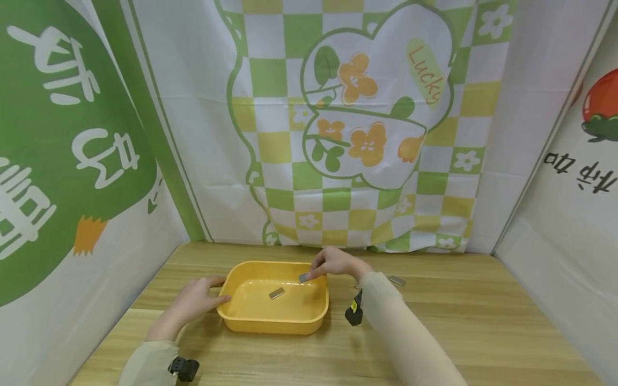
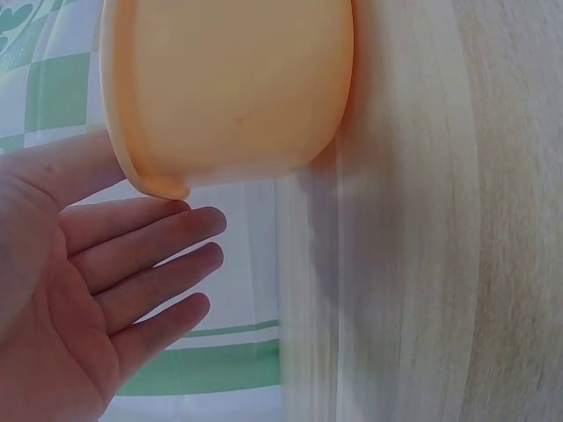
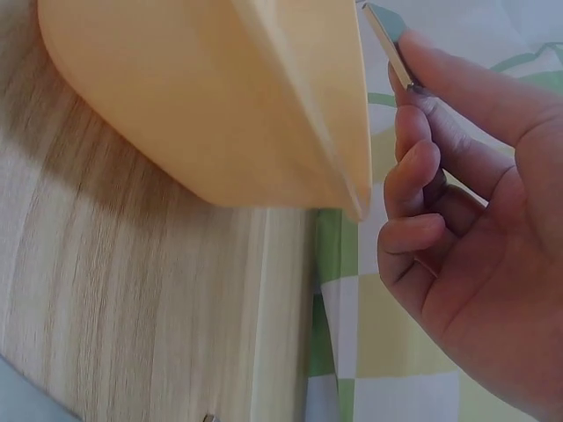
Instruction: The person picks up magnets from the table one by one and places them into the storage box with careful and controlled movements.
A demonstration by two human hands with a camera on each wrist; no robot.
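A yellow plastic basin [image 1: 272, 327] with rounded corners stands on the table. My left hand [image 1: 195, 300] holds its left rim, thumb over the edge inside and the index finger against the outside. In the left wrist view the other fingers of the left hand [image 2: 114, 272] are spread and fairly straight. My right hand [image 1: 338, 264] pinches a small flat rectangular metal piece [image 3: 387, 40] between thumb and fingertips, above the basin's right rear corner. A similar metal piece [image 1: 277, 293] lies on the basin floor.
To the right of the basin, another flat metal piece [image 1: 397, 280] lies on the wooden table [image 1: 458, 321], and a small piece partly shows beside the right wrist. Behind the table hangs a checked curtain [image 1: 309, 203]; printed cloth walls stand at both sides.
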